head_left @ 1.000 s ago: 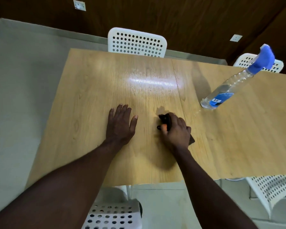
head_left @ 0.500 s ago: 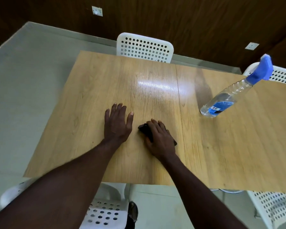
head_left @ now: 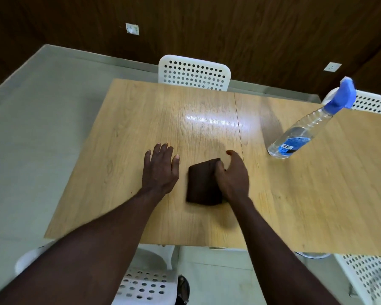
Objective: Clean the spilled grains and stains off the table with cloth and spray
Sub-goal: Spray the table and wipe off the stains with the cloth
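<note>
A dark brown folded cloth (head_left: 203, 182) lies flat on the wooden table (head_left: 128, 128), near its front middle. My right hand (head_left: 234, 176) is at the cloth's right edge, fingers curled onto that edge and thumb raised beyond it. My left hand (head_left: 160, 170) rests flat on the table just left of the cloth, fingers straight and spread. A clear spray bottle (head_left: 295, 139) with a blue head stands at the right, apart from both hands. I see no grains; a faint wet sheen shows beyond the cloth.
White perforated chairs stand at the far edge (head_left: 194, 72), the far right (head_left: 371, 103), the near right (head_left: 370, 276) and below the front edge (head_left: 145, 285). Grey floor lies to the left; a dark wood wall is behind.
The right hand covered the cloth while sliding it leftward; now it sits at the cloth's right edge and most of the cloth shows. The left hand stays flat.
</note>
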